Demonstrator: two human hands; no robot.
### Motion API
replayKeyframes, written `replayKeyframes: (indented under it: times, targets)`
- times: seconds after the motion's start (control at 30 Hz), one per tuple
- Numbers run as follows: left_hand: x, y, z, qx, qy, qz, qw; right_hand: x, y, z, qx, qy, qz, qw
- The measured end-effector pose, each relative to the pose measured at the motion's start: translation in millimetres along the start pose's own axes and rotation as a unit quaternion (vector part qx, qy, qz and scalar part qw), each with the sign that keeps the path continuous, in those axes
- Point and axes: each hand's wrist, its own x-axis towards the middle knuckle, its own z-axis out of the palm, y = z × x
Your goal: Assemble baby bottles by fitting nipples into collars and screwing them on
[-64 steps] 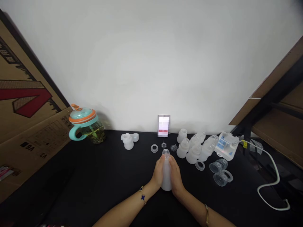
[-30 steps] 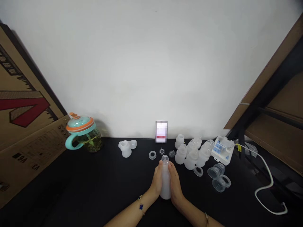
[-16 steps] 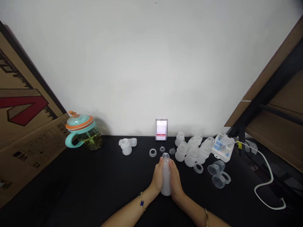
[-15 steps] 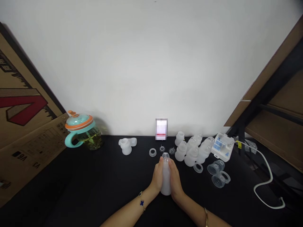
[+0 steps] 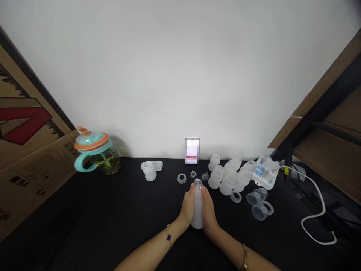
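Observation:
Between my palms stands a white baby bottle (image 5: 198, 210) with a clear cap on top, upright on the black table (image 5: 126, 214). My left hand (image 5: 187, 206) presses its left side, and my right hand (image 5: 209, 210) its right side, thumbs near the cap. Just beyond it lie a translucent ring (image 5: 182, 178), a small round part with a thin stem (image 5: 193, 174) and a clear dome-shaped piece (image 5: 204, 176). Several more white bottles (image 5: 229, 183) cluster to the right, with another ring (image 5: 235, 196) in front of them.
A teal-lidded glass jug (image 5: 97, 152) stands at left beside a cardboard box (image 5: 34, 173). A white wide-necked part (image 5: 150, 171) sits left of centre. Clear cups (image 5: 259, 210), a white power strip (image 5: 265, 173) and its cable (image 5: 321, 203) lie at right. A blurred screen (image 5: 192, 150) leans against the wall.
The whole view has shifted slightly with the head, so the table's things sit a little higher in it. Both hands keep their hold on the bottle.

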Motion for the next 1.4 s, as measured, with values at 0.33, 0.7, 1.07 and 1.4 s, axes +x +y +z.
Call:
replayKeyframes:
  times: [0.33, 0.7, 1.07, 1.4]
  targets:
    - [-0.3, -2.7, -0.4, -0.043, -0.002, -0.017, 0.999, -0.2, 1.5, -1.3, -0.008, -0.003, 0.001, 1.0]
    - [-2.5, 5.6, 3.7, -0.057, -0.023, 0.013, 0.998, 1.6, 4.0, -2.0, 0.01, 0.024, 0.003, 1.0]
    - [-4.3, 6.6, 4.9, -0.051, 0.013, -0.002, 0.999, -1.4, -1.1, -0.4, 0.004, 0.004, 0.007, 1.0]
    - [1.8, -3.3, -1.2, -0.034, 0.005, 0.001, 0.999, -0.1, 1.6, -0.3, -0.001, 0.012, 0.004, 1.0]
